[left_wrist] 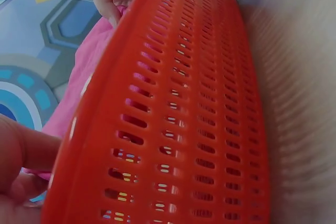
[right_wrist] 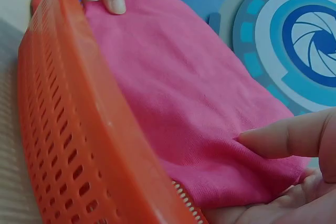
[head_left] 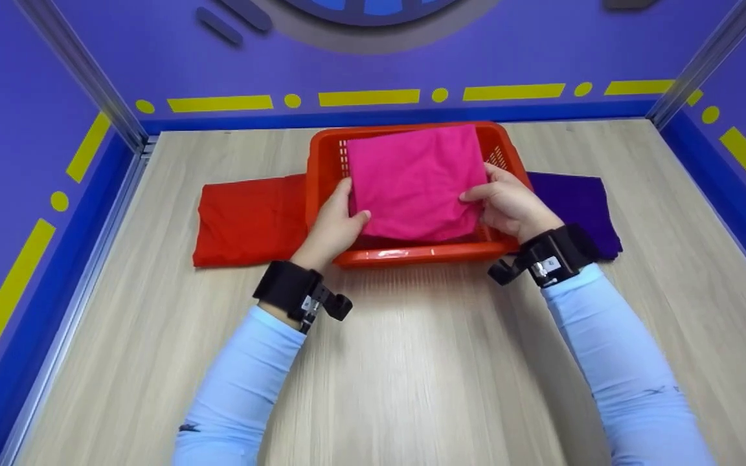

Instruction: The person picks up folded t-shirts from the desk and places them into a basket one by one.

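A folded pink cloth [head_left: 418, 181] is held between both hands, over and partly inside a red plastic basket [head_left: 386, 254]. On its left edge, my left hand [head_left: 334, 223] grips it with the thumb on top. My right hand [head_left: 509, 202] pinches the right edge, thumb on the near face and fingers behind, as the right wrist view shows with the cloth [right_wrist: 178, 87] sloping beside the basket rim [right_wrist: 105, 87]. From the left wrist view, the slotted basket wall [left_wrist: 184, 103] hides most of the cloth; a little pink shows through its slots.
A folded red cloth [head_left: 243, 223] lies on the table [head_left: 399, 362] left of the basket. To the right lies a folded dark purple cloth [head_left: 577, 210], partly covered by the basket and right wrist. A blue-purple wall [head_left: 373, 71] stands close behind the basket.
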